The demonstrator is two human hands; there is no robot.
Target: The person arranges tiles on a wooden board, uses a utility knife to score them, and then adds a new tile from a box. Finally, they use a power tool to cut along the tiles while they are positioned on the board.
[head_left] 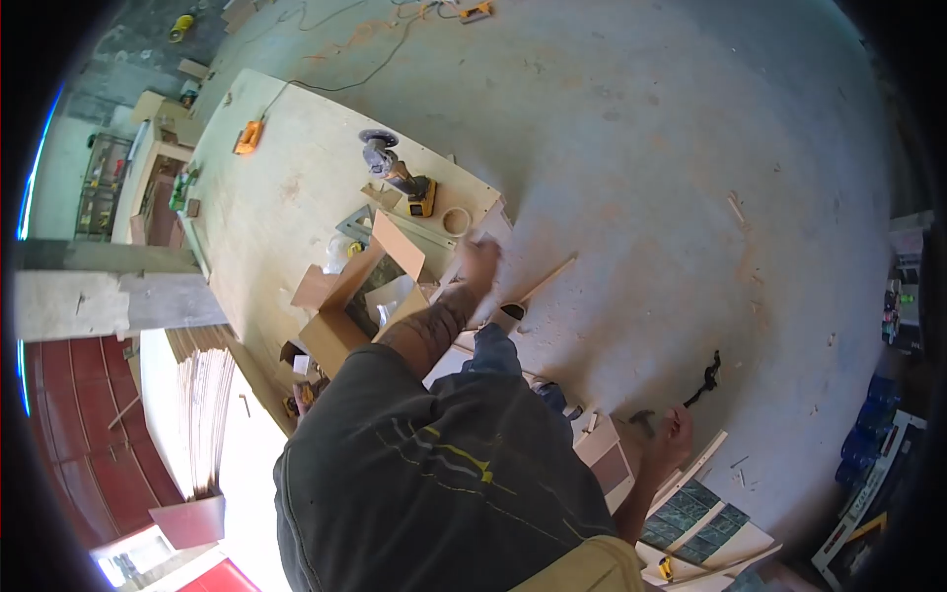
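Note:
My left hand [480,260] reaches to the corner of the pale workbench [306,128], its fingers blurred and partly hidden at the edge. Close by it on the bench are a roll of tape [456,221] and an open cardboard box [340,331] with clear plastic inside. Behind them lies a cordless angle grinder [400,176]. Low on the other side, my right hand [676,434] hangs with its fingers curled inward; what they hold, if anything, is too small to make out. Beside that hand are a hammer [642,422] and a black strap-like piece [706,381].
Below my right hand lie panels with dark green tiles [695,518] and wood strips. A wood stick [547,279] slants over the dusty floor [631,178]. An orange tool [249,137] rests on the bench. Stacked sheets [204,414] stand at left; blue bottles [866,434] at right.

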